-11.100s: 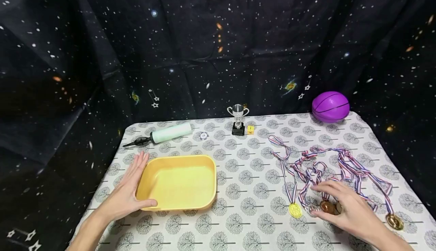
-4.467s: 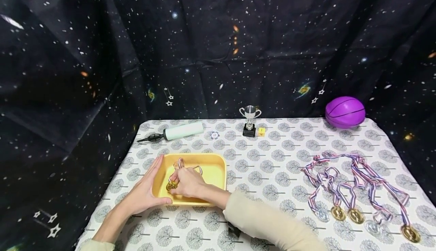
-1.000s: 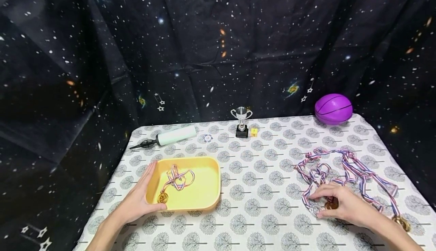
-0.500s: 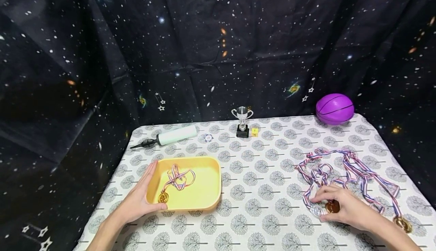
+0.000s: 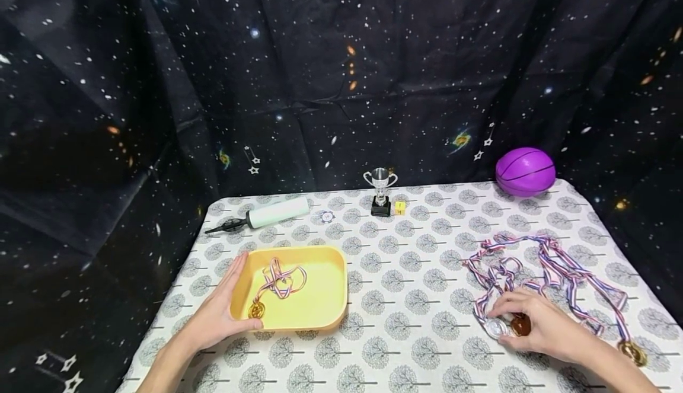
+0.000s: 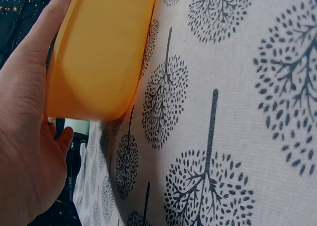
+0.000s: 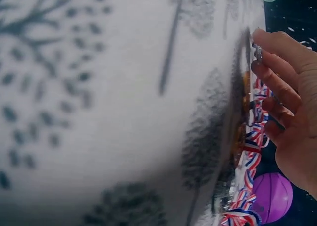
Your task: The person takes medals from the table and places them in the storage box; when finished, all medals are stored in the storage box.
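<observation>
My left hand (image 5: 216, 310) holds the yellow plastic tub (image 5: 315, 322) at its left end, thumb over the near rim and fingers along the outer wall. Inside the tub, at its near left corner, lies a gold medal (image 5: 257, 309) with its striped ribbon (image 5: 283, 283) loosely looped. My right hand (image 5: 539, 325) pinches a silver medal (image 5: 495, 327) between thumb and fingertips, at the front of a tangle of red, white and blue ribbons (image 5: 565, 265). A bronze-looking medal (image 5: 520, 324) shows just under the hand. In the right wrist view the silver medal (image 7: 258, 53) appears edge-on between the fingertips.
Another gold medal (image 5: 632, 352) lies at the right. Along the back stand a small trophy cup (image 5: 380, 191), a yellow letter cube (image 5: 399, 207) and a purple ball (image 5: 525, 172). A hand pump (image 5: 277, 212) and a round chip (image 5: 326, 217) lie behind the tub.
Earlier, the right hand carried the gold medal from the table into the tub, then returned to the ribbons. Over the last second its fingertips have tilted the silver medal up. The left hand stays put.
</observation>
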`<state>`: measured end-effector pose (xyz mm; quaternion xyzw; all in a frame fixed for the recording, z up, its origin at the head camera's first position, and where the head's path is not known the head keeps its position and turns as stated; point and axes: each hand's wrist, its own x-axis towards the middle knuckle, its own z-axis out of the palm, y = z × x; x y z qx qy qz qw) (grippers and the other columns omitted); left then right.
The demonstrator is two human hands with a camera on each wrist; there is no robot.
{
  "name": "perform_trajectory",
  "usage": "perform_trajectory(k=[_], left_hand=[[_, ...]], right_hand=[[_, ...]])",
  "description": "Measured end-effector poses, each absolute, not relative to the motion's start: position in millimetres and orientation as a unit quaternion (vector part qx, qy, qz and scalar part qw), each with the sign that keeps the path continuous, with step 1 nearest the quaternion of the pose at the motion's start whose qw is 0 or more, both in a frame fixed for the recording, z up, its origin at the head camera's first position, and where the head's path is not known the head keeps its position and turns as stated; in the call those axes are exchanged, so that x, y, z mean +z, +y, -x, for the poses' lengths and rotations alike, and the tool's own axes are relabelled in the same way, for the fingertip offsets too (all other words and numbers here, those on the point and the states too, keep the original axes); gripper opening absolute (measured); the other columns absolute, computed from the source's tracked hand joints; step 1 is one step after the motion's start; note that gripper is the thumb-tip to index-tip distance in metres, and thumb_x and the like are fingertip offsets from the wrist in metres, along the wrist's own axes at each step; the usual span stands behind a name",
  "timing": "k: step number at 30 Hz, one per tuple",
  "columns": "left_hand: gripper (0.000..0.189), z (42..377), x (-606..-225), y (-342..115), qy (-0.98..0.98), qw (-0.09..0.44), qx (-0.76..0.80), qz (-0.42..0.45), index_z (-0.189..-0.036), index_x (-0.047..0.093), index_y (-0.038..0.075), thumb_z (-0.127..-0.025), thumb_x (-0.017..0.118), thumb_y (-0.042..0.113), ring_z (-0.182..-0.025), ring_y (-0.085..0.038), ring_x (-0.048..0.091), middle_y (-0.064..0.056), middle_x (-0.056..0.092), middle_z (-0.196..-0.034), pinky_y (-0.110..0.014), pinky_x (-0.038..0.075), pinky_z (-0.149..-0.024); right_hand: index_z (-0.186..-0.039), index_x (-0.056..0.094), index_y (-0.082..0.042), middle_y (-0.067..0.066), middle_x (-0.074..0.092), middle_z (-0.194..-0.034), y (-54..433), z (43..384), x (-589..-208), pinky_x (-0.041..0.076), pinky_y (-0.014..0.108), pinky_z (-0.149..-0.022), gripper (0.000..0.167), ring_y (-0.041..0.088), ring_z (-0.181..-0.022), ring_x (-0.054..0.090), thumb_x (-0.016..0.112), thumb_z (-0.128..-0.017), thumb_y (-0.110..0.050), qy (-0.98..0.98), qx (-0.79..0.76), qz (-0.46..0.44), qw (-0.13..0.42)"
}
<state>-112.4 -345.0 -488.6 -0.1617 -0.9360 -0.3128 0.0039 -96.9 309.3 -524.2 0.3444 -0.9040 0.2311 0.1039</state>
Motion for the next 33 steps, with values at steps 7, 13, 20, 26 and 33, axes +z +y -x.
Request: perform_trajectory(k=[7, 13, 20, 26, 33], left_hand=[[0.144, 113, -489, -346, -0.936, 0.001, -0.314, 0.16, -0.172, 0.005, 0.014, -0.069, 0.099, 0.049, -0.161, -0.046, 0.009, -0.009, 0.002, -0.179, -0.076, 0.019, -0.12], [0.144, 112, -489, -346, -0.936, 0.003, -0.311, 0.162, -0.173, 0.003, 0.018, -0.07, 0.099, 0.047, -0.161, -0.046, 0.009, -0.009, 0.002, -0.179, -0.075, 0.019, -0.12], [0.143, 113, -489, -345, -0.937, 0.001, -0.311, 0.159, -0.172, 0.004, 0.015, -0.07, 0.099, 0.046, -0.162, -0.044, 0.008, -0.009, 0.002, -0.179, -0.075, 0.019, -0.121], [0.143, 113, -489, -345, -0.937, 0.001, -0.311, 0.159, -0.172, 0.004, 0.014, -0.07, 0.099, 0.047, -0.163, -0.04, 0.007, -0.007, 0.002, -0.179, -0.073, 0.018, -0.122], [0.143, 113, -491, -347, -0.936, 0.001, -0.312, 0.161, -0.172, 0.004, 0.014, -0.07, 0.098, 0.048, -0.163, -0.04, 0.007, -0.007, 0.001, -0.179, -0.068, 0.015, -0.124]], right_hand=[[-0.109, 0.078, -0.035, -0.021, 0.071, -0.111, 303, 104, -506, 0.058, 0.028, -0.093, 0.053, 0.007, -0.104, 0.065, 0.101, -0.063, -0.022, -0.893, 0.245, -0.356, 0.127], [-0.114, 0.078, -0.033, -0.021, 0.072, -0.114, 304, 116, -474, 0.053, 0.022, -0.098, 0.054, 0.007, -0.107, 0.065, 0.099, -0.066, -0.016, -0.891, 0.25, -0.357, 0.126], [-0.118, 0.077, -0.032, -0.014, 0.074, -0.119, 306, 132, -427, 0.045, 0.026, -0.112, 0.055, 0.004, -0.121, 0.059, 0.097, -0.071, -0.012, -0.893, 0.269, -0.342, 0.118], [-0.119, 0.078, -0.03, -0.016, 0.074, -0.118, 301, 148, -386, 0.04, 0.006, -0.102, 0.057, 0.002, -0.115, 0.063, 0.096, -0.071, -0.005, -0.881, 0.278, -0.357, 0.137], [-0.119, 0.077, -0.032, -0.018, 0.074, -0.116, 289, 161, -346, 0.04, 0.007, -0.097, 0.055, 0.001, -0.113, 0.059, 0.093, -0.075, -0.002, -0.879, 0.28, -0.357, 0.145]])
